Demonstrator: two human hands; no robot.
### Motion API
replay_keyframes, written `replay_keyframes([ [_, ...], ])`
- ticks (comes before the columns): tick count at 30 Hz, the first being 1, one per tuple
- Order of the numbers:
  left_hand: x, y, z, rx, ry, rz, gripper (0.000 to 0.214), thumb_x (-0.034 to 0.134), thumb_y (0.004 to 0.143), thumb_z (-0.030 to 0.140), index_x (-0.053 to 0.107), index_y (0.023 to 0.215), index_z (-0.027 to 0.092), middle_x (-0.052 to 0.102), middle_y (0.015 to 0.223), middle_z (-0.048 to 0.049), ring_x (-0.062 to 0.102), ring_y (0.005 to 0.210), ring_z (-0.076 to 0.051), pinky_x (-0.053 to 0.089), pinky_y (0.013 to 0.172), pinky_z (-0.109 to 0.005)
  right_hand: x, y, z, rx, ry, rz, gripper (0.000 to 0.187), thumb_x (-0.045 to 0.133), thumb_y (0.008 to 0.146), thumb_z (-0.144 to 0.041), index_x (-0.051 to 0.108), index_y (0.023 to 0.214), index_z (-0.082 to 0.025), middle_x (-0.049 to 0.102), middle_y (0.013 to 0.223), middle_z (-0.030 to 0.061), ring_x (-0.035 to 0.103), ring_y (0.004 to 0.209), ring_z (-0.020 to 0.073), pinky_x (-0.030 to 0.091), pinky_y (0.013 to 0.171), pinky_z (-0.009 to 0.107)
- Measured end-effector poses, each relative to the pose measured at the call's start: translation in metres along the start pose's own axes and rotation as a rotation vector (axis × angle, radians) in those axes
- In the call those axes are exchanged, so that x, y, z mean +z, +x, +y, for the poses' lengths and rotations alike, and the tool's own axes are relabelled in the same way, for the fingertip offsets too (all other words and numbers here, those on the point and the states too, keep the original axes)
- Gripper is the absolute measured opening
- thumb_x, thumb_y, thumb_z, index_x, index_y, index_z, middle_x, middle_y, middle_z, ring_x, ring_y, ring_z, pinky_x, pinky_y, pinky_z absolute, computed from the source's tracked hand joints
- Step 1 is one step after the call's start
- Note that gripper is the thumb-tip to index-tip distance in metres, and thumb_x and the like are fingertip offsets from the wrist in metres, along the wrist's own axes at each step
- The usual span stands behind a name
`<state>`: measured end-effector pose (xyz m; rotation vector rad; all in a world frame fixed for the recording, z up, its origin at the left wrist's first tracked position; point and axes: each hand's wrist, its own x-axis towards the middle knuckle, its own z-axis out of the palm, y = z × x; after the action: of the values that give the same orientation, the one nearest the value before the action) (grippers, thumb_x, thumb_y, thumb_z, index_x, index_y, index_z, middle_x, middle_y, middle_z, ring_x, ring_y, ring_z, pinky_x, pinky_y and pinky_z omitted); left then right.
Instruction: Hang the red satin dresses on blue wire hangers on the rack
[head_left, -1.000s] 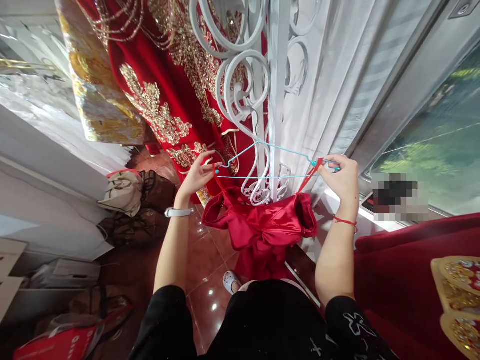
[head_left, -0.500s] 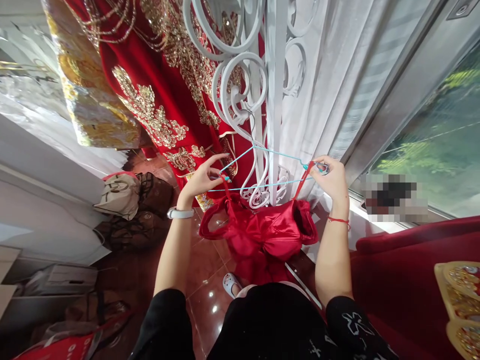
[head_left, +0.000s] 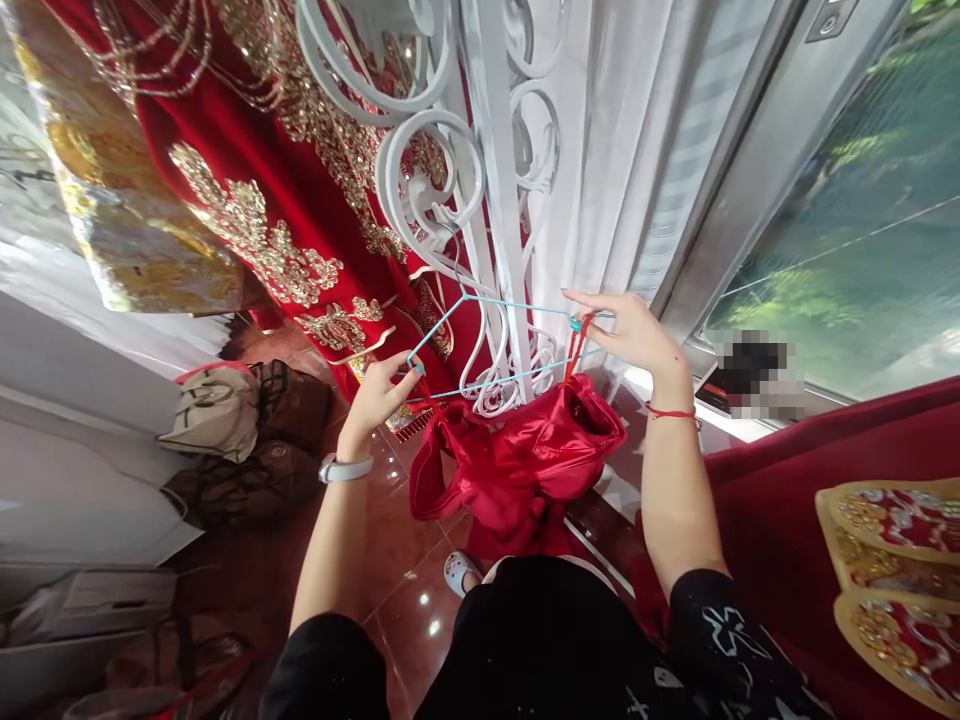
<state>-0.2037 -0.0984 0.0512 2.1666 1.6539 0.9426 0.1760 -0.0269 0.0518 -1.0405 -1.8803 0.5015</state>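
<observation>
A light blue wire hanger (head_left: 517, 304) spans the space between my hands, its hook up by the white scrollwork. My left hand (head_left: 379, 398) is closed on the hanger's left corner, next to a red strap. At the opposite corner, my right hand (head_left: 637, 330) has its index finger stretched out along the wire. Its thumb lies by the strap and the other fingers are partly hidden behind the hanger end. From the hanger, by thin red straps (head_left: 577, 350), hangs a shiny red dress (head_left: 517, 460) with a padded-looking bodice.
A white scrolled metal rack (head_left: 499, 180) stands ahead, with a red gown with gold beading (head_left: 255, 230) behind it. White curtains (head_left: 600, 150) and a window (head_left: 840, 230) are on the right. Bags (head_left: 225, 405) sit on the tiled floor at left. Red beaded fabric (head_left: 892, 560) lies at lower right.
The view has shifted, so the rack sits further left. My right index finger has straightened away from the strap, which now sits by the hanger's notch. My left fingers have closed at the corner.
</observation>
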Motion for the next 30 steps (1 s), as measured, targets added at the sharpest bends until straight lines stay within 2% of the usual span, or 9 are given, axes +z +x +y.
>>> replay_keyframes([
  [4, -0.004, -0.016, -0.008, -0.044, 0.079, 0.156, 0.031, 0.054, 0.088, 0.049, 0.058, 0.078, 0.020, 0.060, 0.067, 0.0006, 0.050, 0.064, -0.015, 0.040, 0.065, -0.026, 0.004, -0.008, 0.003, 0.046, 0.205, 0.002, 0.056, 0.069, 0.080, -0.019, 0.071, 0.136, -0.021, 0.081, 0.105, 0.0075, 0.075, 0.103, 0.0268, 0.051, 0.108, 0.058],
  [9, 0.012, -0.026, -0.009, -0.089, 0.028, 0.174, 0.034, 0.053, 0.091, 0.052, 0.063, 0.093, 0.021, 0.053, 0.065, 0.0027, 0.045, 0.060, -0.015, 0.036, 0.062, -0.026, 0.015, -0.007, -0.002, -0.050, -0.033, 0.084, 0.062, 0.065, 0.080, -0.013, 0.067, 0.140, -0.029, 0.080, 0.100, 0.0011, 0.074, 0.106, 0.0262, 0.014, 0.127, 0.073],
  [12, 0.023, -0.023, -0.008, -0.126, -0.032, 0.236, 0.033, 0.055, 0.091, 0.050, 0.065, 0.104, 0.021, 0.048, 0.063, 0.0045, 0.040, 0.057, -0.014, 0.034, 0.059, -0.026, 0.015, -0.008, -0.014, -0.105, -0.170, 0.036, 0.066, 0.060, 0.078, -0.005, 0.068, 0.137, -0.032, 0.075, 0.117, 0.0033, 0.067, 0.119, 0.0289, 0.008, 0.127, 0.075],
  [15, 0.026, -0.024, -0.012, -0.115, -0.031, 0.264, 0.029, 0.055, 0.092, 0.045, 0.066, 0.104, 0.020, 0.056, 0.074, 0.0011, 0.048, 0.065, -0.015, 0.043, 0.067, -0.027, 0.025, -0.019, -0.031, -0.131, -0.160, 0.146, 0.066, 0.057, 0.079, -0.002, 0.067, 0.136, -0.033, 0.064, 0.138, 0.0052, 0.055, 0.137, 0.0313, 0.015, 0.128, 0.072],
  [18, 0.037, -0.041, -0.022, -0.058, -0.011, 0.406, 0.032, 0.057, 0.092, 0.040, 0.064, 0.116, 0.020, 0.063, 0.109, -0.0083, 0.060, 0.103, -0.023, 0.049, 0.097, -0.036, 0.060, -0.036, -0.046, -0.173, 0.019, 0.279, 0.049, 0.054, 0.086, -0.007, 0.070, 0.126, -0.028, 0.067, 0.130, 0.0064, 0.060, 0.129, 0.0260, 0.040, 0.122, 0.054],
  [21, 0.064, -0.081, -0.039, -0.093, -0.086, 0.653, 0.065, 0.069, 0.086, 0.043, 0.044, 0.143, 0.024, 0.042, 0.149, -0.0147, 0.043, 0.141, -0.029, 0.039, 0.118, -0.047, 0.116, -0.048, -0.055, -0.226, 0.180, 0.153, 0.038, 0.050, 0.093, -0.010, 0.072, 0.121, -0.024, 0.074, 0.117, 0.0061, 0.067, 0.114, 0.0223, 0.052, 0.110, 0.043],
  [23, 0.084, -0.117, -0.052, -0.136, -0.162, 0.513, 0.058, 0.063, 0.090, 0.049, 0.046, 0.140, 0.026, 0.043, 0.148, -0.0145, 0.047, 0.138, -0.030, 0.042, 0.116, -0.051, 0.155, -0.049, -0.058, -0.295, 0.141, -0.005, 0.041, 0.052, 0.094, -0.011, 0.069, 0.129, -0.023, 0.073, 0.129, 0.0077, 0.062, 0.128, 0.0242, 0.044, 0.119, 0.048],
  [26, 0.099, -0.169, -0.065, -0.185, -0.032, 0.031, 0.035, 0.057, 0.093, 0.056, 0.068, 0.098, 0.023, 0.054, 0.140, -0.0140, 0.047, 0.139, -0.034, 0.036, 0.121, -0.056, 0.198, -0.043, -0.063, -0.331, -0.035, -0.151, 0.048, 0.053, 0.098, -0.012, 0.060, 0.145, -0.020, 0.063, 0.148, 0.0108, 0.051, 0.143, 0.0270, 0.027, 0.129, 0.057],
  [30, 0.084, -0.208, -0.060, -0.272, 0.103, 0.061, 0.035, 0.063, 0.086, 0.058, 0.067, 0.086, 0.023, 0.061, 0.126, -0.0126, 0.053, 0.126, -0.034, 0.042, 0.115, -0.056, 0.222, -0.042, -0.072, -0.289, -0.195, -0.191, 0.042, 0.051, 0.105, -0.020, 0.061, 0.145, -0.022, 0.071, 0.132, 0.0100, 0.060, 0.124, 0.0255, 0.030, 0.124, 0.054],
])
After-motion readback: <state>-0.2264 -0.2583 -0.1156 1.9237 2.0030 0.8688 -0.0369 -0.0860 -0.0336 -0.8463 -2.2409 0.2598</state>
